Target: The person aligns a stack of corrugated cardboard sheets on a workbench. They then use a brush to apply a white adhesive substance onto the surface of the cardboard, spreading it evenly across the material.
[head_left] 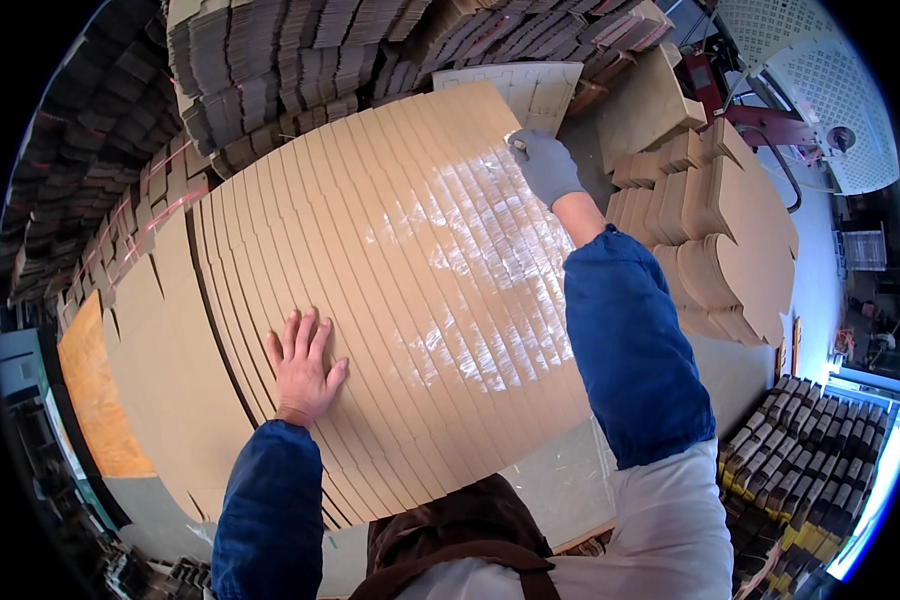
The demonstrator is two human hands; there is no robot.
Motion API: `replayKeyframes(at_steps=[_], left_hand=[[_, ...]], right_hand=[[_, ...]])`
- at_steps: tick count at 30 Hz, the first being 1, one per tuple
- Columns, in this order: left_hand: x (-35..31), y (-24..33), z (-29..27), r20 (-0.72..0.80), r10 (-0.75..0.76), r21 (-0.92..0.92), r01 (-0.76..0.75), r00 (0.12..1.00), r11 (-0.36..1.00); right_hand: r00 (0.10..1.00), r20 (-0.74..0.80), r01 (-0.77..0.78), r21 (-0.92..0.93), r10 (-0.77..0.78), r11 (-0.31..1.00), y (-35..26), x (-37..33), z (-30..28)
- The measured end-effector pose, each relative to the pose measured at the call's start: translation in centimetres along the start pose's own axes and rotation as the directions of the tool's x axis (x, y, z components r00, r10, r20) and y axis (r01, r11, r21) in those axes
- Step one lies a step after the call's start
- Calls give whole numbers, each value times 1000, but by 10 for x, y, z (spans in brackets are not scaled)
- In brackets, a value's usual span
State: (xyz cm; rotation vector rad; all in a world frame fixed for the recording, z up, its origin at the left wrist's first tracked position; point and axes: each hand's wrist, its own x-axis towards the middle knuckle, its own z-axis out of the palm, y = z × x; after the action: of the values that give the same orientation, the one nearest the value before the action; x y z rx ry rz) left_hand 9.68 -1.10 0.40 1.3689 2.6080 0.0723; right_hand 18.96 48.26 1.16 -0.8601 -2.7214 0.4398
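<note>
Overlapping brown cardboard sheets (350,220) are fanned out in front of me, their edges making long parallel strips. My left hand (307,368) is bare and lies flat on the sheets at the near left, fingers spread. At the far right edge of the fan is my right hand (545,165), in a grey glove with the fingers curled closed. Something small and pale shows at its fingertips, too little to name. Shiny white wet-looking streaks (490,290) cover the right part of the strips, between that hand and the near side.
Tall stacks of cardboard (290,60) stand along the far side and left. Cut cardboard pieces (720,230) are piled to the right, near a machine with a perforated white guard (840,110). Bundled stacks (805,450) sit at the lower right. An orange-brown board (95,390) stands at left.
</note>
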Motion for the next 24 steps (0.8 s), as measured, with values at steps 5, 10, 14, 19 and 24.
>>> replayKeyframes(at_steps=[5, 10, 14, 19, 24], left_hand=[[1, 1, -3, 9, 10, -6, -10, 1000, 1000], [4, 3, 2, 8, 28, -2, -28, 1000, 1000], [-1, -2, 4, 7, 21, 36, -21, 1000, 999], [6, 3, 6, -12, 35, 20, -34, 999, 999], [3, 1, 8, -5, 29, 44, -28, 1000, 999]], right_hand=[[984, 11, -177, 17, 177, 984, 27, 13, -13], [980, 48, -191, 0, 191, 982, 31, 3, -19], [995, 58, 66, 161, -77, 985, -38, -58, -23], [984, 40, -174, -53, 176, 983, 28, -81, -41], [947, 3, 317, 165, -322, 934, -108, -216, -19]])
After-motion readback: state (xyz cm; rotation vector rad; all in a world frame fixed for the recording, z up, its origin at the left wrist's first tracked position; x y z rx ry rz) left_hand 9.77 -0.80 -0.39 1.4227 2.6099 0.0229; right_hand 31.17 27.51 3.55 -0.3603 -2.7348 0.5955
